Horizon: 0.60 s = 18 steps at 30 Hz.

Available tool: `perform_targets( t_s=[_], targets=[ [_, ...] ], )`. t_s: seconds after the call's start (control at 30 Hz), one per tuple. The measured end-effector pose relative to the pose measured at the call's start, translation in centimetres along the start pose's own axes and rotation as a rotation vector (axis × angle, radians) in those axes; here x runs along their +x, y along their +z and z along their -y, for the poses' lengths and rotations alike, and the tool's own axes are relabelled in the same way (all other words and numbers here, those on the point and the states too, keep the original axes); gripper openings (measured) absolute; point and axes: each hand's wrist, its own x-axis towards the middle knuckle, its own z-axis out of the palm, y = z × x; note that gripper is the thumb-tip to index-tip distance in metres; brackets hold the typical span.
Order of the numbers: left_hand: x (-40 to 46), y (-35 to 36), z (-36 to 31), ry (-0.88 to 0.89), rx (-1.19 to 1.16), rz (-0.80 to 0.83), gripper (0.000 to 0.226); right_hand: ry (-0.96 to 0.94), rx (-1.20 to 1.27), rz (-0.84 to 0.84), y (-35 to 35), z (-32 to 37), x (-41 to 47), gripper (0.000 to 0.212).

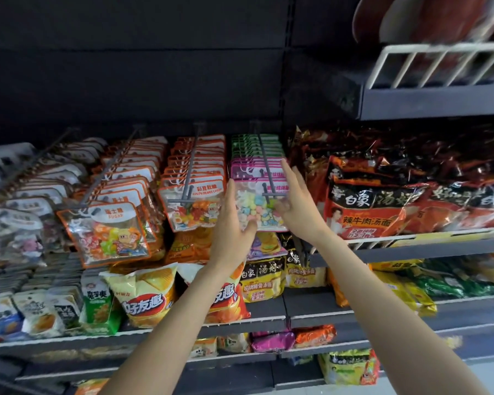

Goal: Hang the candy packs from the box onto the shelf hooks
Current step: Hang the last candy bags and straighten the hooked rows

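A clear candy pack with a pink header [255, 205] hangs at the front of a grey shelf hook [265, 163], ahead of more pink and green packs. My left hand [231, 223] lies flat against the pack's left edge, fingers straight and thumb under its lower part. My right hand [294, 201] is at the pack's right side, fingers extended upward along the header and thumb touching its face. Orange-edged candy packs [196, 199] fill the hook to the left. The box is out of view.
Further hooks on the left carry rows of orange-bordered sugar packs [109, 232]. Red noodle bags [397, 201] crowd the shelf right of the hook. Chip bags [146, 295] and noodle packs sit on the shelf below. A white wire rack [439, 64] juts out at upper right.
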Motion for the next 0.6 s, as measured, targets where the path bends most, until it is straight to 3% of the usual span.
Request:
perform_targets(
  t_s=[0.17, 0.37, 0.5, 0.6],
  targets=[
    [-0.5, -0.2, 0.4, 0.009, -0.129, -0.013, 0.065, -0.043, 0.005, -0.019, 0.1, 0.9, -1.9, 0.083],
    [-1.2, -0.8, -1.1, 0.156, -0.048, -0.050, 0.075, -0.149, -0.035, -0.082, -1.5, 1.2, -1.8, 0.070],
    [0.4, -2.2, -2.4, 0.407, 0.358, -0.122, 0.071, -0.307, -0.360, -0.041, -3.6, 1.2, 0.7, 0.057],
    [2.8, -2.5, -2.8, 0.411, 0.791, 0.066, 0.085, -0.300, -0.571, 0.198, -3.9, 1.2, 2.8, 0.073]
  ],
)
